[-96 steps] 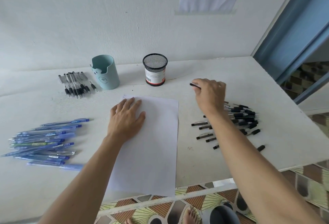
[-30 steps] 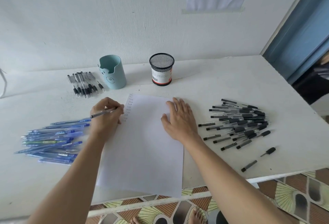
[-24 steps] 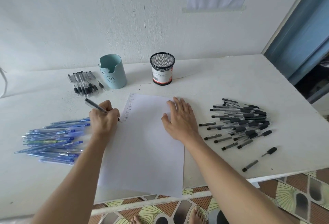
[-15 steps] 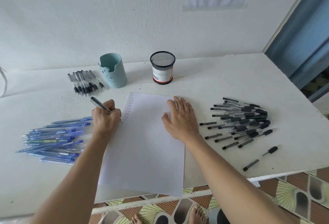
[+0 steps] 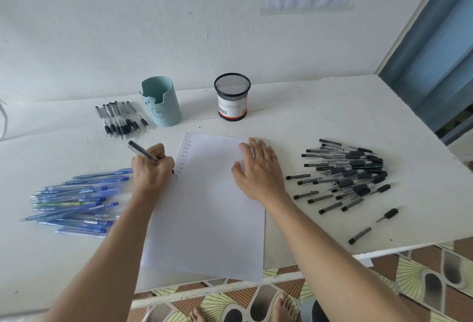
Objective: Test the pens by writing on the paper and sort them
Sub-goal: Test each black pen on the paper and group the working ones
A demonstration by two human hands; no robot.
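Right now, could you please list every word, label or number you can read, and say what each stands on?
"Test": handwritten repeatedly in a column down the left edge of the white paper sheet, beside the grey pen in the left hand.
The barcode label on the black mesh pen cup: too small to read.
Print on the blue plastic pens: blurred.
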